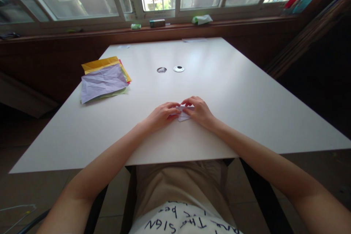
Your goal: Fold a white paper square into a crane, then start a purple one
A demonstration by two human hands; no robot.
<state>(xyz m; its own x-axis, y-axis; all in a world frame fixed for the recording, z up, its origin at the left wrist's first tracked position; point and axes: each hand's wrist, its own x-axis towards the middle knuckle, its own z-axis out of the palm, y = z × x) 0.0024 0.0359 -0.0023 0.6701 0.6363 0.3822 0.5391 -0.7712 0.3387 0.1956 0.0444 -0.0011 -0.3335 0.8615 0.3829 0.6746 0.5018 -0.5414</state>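
Note:
Near the front middle of the white table lies a small folded piece of pale paper (184, 116), with creases and layered edges showing. My left hand (165, 114) grips its left side between thumb and fingers. From the right, my right hand (199, 112) pinches the same paper, thumb on top and fingers curled at its far edge. The fingertips of both hands nearly meet above it. Parts of the paper are hidden beneath the fingers.
A stack of crumpled coloured sheets (105, 80), lavender on top, lies at the table's left. Two round grommets, one open (161, 70) and one capped (178, 68), sit mid-table. Beyond the white table (233, 80), a windowsill holds a small box (157, 23) and a green-white packet (202, 19).

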